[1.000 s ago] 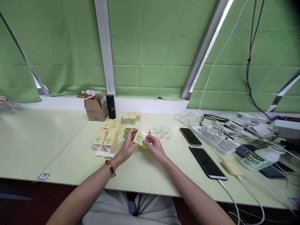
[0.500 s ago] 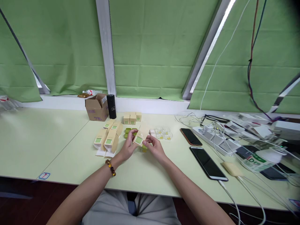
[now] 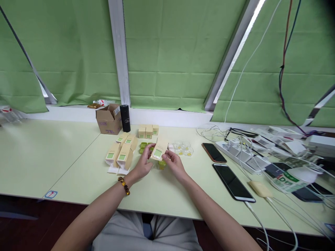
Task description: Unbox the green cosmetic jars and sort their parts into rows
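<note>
Here before me: one carton, pinched by right hand; left hand half-open, fingers at carton's edge.

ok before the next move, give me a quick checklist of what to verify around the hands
1. Right hand gripping the carton: ok, thumb at its lower right edge.
2. Left hand gripping it too: cannot tell, fingers are near its left edge but the thumb looks apart.
3. Green container in full view: not ok, the carton and right hand partly hide it.
4. Near flaps of the front two open cartons closed: not ok, white flaps spread out.
5. White phone apart from both hands: ok, it lies to the right.
</note>
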Demonstrator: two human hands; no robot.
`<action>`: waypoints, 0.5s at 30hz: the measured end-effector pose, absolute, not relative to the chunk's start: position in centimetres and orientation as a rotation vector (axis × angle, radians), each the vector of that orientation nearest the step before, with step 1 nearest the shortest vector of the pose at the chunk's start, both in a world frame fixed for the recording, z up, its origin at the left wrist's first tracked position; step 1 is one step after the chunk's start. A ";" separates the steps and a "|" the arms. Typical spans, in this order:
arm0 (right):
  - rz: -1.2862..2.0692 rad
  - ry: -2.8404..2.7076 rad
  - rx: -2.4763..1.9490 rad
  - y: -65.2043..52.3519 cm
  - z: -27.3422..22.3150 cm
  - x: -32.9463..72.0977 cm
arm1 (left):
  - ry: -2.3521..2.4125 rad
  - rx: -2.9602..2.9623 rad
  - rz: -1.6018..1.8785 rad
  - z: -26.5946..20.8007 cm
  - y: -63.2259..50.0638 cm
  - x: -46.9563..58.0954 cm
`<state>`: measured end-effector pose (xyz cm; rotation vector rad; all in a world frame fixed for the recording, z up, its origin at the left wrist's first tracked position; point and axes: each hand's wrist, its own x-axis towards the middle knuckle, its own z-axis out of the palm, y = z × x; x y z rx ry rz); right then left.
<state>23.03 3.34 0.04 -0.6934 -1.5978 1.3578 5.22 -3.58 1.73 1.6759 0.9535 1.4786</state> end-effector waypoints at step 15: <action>1.317 -1.603 -0.677 3.4 0.2 23.2 | 0.985 1.721 1.503 1.0 -3.3 5.0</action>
